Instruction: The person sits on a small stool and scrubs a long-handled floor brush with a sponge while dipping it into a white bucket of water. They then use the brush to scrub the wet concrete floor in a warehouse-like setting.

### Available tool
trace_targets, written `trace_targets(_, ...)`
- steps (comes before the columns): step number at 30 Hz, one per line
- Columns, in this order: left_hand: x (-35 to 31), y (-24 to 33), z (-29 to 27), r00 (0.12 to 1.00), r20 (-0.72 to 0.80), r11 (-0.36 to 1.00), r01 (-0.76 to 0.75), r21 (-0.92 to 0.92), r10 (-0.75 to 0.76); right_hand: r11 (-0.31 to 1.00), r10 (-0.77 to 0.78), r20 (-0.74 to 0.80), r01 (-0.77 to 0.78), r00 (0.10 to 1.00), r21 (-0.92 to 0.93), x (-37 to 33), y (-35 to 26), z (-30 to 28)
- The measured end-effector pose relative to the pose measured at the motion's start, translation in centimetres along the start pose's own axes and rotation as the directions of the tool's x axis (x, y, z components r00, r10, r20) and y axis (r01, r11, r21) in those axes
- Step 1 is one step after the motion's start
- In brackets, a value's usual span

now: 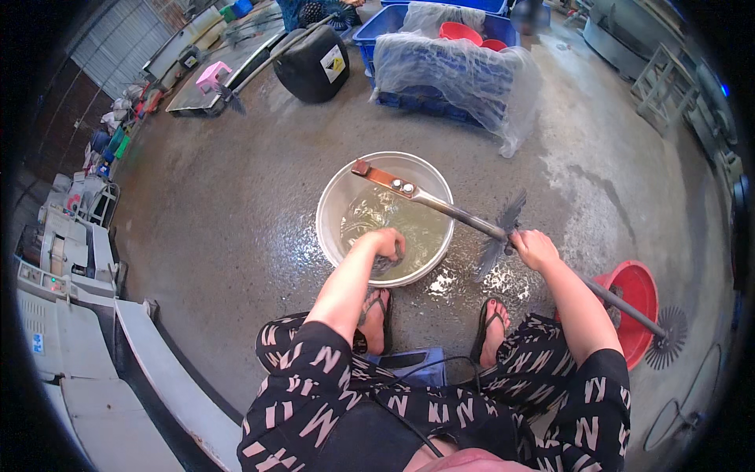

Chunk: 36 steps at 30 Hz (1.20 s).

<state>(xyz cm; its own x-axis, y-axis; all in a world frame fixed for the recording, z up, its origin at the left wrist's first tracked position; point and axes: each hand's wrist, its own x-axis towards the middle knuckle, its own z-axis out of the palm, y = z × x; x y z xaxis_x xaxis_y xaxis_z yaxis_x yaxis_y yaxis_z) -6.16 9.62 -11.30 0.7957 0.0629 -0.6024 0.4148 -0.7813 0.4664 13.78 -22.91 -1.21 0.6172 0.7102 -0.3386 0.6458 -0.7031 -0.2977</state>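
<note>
L hand (387, 242) clenched, dipped in round steel basin of water (333, 198); R hand (533, 248) grips long metal rod (440, 205) w/ black bristle discs across basin, red bucket (638, 291) beside

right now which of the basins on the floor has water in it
The metal basin in front of the feet, where the left hand dips in. The red basin at the right shows no water.

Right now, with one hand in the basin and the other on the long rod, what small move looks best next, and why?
Probably draw the left hand up out of the metal basin onto the rod. That hand is dipped in the soapy water while the right hand grips the rod beside its dark bristle disc, above the wet floor, not over the basin.
</note>
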Motion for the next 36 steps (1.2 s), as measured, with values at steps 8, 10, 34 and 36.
trace_targets(8, -7.3, 9.1, -9.8, 0.471, -0.877, 0.975, -0.22, -0.012, 0.096, 0.998, -0.06, -0.074, 0.062, 0.995, 0.022, -0.1, 0.5, 0.3)
trace_targets(10, -6.0, 8.2, -8.2, 0.437, -0.89, 0.985, -0.165, 0.058, 0.126, 0.999, -0.052, -0.06, 0.053, 0.997, 0.006, 0.2, -0.2, 0.2)
trace_targets(34, -5.5, 10.2, -7.6, 0.389, -0.916, 0.991, -0.117, 0.062, 0.103, 0.998, -0.03, -0.088, 0.026, 0.996, -0.051, -1.1, -1.0, -0.4)
trace_targets(36, -5.6, 10.8, -8.3, 0.395, -0.91, 0.992, -0.077, 0.099, 0.122, 0.996, -0.064, -0.101, 0.057, 0.993, -0.067, -0.8, -0.5, 0.3)
